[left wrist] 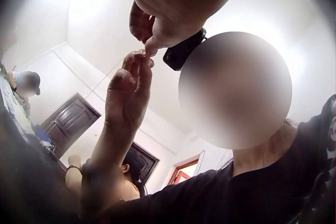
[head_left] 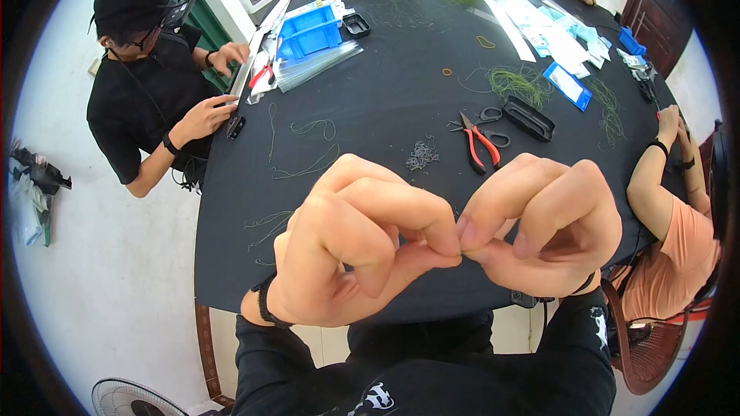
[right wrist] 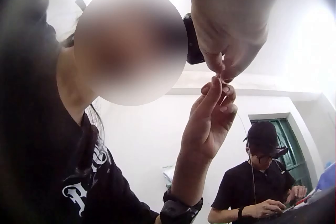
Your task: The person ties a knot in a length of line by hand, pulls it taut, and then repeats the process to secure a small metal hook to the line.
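Observation:
My left hand (head_left: 351, 235) and right hand (head_left: 551, 223) meet fingertip to fingertip above the near side of the black table. Thumb and fingers of each pinch at the same spot, with the other fingers curled. What they pinch is tiny and mostly hidden; a thin line (right wrist: 251, 153) trails down from the fingertips in the right wrist view. Beyond the hands lie red-handled pliers (head_left: 479, 146), black scissors (head_left: 497, 139) and a small heap of dark metal bits (head_left: 422, 155). Loose lengths of thin green line (head_left: 308, 169) lie to the left.
A black tray (head_left: 528, 118) and a tangle of green line (head_left: 518, 86) are right of the pliers. Blue bins (head_left: 308, 33) and clear plastic strips (head_left: 320, 65) stand back left. Packets (head_left: 566, 38) cover the back right. Other people sit around the table, one person (head_left: 146, 69) at left.

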### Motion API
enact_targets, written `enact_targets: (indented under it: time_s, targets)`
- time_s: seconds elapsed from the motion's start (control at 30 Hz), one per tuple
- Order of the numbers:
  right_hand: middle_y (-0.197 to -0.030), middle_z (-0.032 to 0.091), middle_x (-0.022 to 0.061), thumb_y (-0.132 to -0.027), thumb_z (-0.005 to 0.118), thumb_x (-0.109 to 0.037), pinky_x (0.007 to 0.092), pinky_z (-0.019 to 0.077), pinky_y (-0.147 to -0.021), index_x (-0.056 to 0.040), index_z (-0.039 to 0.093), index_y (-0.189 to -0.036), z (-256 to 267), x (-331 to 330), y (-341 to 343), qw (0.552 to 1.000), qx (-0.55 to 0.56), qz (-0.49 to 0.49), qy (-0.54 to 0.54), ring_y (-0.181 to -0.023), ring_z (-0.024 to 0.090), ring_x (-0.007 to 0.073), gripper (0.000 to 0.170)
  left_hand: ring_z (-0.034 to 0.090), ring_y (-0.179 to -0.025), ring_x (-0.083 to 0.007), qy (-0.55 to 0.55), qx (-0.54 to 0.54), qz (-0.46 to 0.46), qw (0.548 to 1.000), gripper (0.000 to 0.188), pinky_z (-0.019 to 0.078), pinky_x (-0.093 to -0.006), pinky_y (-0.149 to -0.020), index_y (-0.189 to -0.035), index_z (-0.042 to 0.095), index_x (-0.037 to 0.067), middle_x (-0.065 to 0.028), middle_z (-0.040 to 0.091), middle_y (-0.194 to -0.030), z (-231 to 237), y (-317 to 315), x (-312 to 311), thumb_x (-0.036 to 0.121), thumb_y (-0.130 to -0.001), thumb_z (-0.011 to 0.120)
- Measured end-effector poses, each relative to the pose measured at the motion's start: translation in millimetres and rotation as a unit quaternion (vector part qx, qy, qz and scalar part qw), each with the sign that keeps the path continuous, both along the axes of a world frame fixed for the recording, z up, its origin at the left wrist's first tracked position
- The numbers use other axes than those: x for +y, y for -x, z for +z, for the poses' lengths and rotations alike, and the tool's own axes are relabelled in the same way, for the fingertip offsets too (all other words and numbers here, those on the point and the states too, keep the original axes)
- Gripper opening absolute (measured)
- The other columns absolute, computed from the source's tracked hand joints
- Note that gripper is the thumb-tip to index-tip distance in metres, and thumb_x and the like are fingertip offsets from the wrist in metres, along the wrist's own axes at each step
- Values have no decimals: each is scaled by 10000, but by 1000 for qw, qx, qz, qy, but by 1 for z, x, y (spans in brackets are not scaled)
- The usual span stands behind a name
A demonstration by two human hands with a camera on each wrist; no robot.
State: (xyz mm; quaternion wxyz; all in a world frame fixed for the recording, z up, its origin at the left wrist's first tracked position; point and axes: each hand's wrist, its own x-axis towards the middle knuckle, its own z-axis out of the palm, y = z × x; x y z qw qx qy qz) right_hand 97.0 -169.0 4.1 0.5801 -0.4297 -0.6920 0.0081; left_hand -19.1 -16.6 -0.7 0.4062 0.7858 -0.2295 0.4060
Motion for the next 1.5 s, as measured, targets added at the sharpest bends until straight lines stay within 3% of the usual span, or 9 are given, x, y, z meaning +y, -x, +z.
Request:
enact_targets:
  time_s: [0.37,0.43,0.5,0.67,0.77,1.07,1.3,1.5]
  targets:
    - [-829,596,185,-595,628,178,251,490,-613,-55,423,-755,-3,0,5,1000,-9,-10,-23,-757,590,244,350,508,-662,-169,-6,-6,5,1000,499,404,-227,-578,-743,356,145,-103,618,-731,-1,0,-1,34,-560,807]
    - [-829,596,177,-590,628,177,250,484,-598,-58,417,-746,-2,0,5,998,-34,-30,-42,-748,589,252,353,504,-659,-167,2,-5,9,1000,489,405,-228,-572,-742,357,142,-104,616,-727,-1,0,-4,45,-570,805]
    - [-832,596,169,-587,629,174,250,477,-584,-59,412,-739,4,0,1,992,-100,-40,-61,-719,591,257,353,521,-634,-147,-24,-7,-40,999,421,414,-209,-552,-730,382,106,-127,623,-784,3,0,5,-46,-605,754]
    - [-831,594,146,-580,630,170,237,469,-545,-50,403,-713,-7,5,2,971,-157,-81,-163,-655,597,261,343,501,-651,-155,112,79,-17,990,522,410,-226,-575,-789,333,125,-100,587,-687,6,5,-5,68,-588,811]
    - [-811,594,142,-571,643,174,225,471,-534,-43,398,-706,-7,5,2,962,-190,-92,-174,-671,602,260,353,509,-655,-154,180,119,-33,976,527,418,-223,-583,-810,333,116,-105,582,-685,7,6,-7,47,-591,807]
    - [-810,602,139,-516,663,167,218,471,-525,-30,400,-685,-6,1,10,942,-257,-130,-171,-736,607,276,370,512,-661,-146,144,129,-51,980,476,417,-205,-570,-812,336,108,-131,592,-708,6,3,-3,-61,-595,724]
    - [-808,600,153,-504,676,132,233,476,-526,-29,394,-687,-7,1,11,932,-270,-170,-170,-736,610,266,373,450,-614,-101,141,91,-16,986,473,336,-174,-513,-794,325,123,-123,599,-719,3,3,-1,-43,-587,717]
    - [-815,604,146,-555,692,151,242,483,-533,-41,373,-715,-3,0,10,943,-241,-170,-158,-692,622,248,405,434,-611,-79,119,95,-18,988,495,308,-166,-507,-805,324,132,-102,613,-718,5,4,3,-16,-603,751]
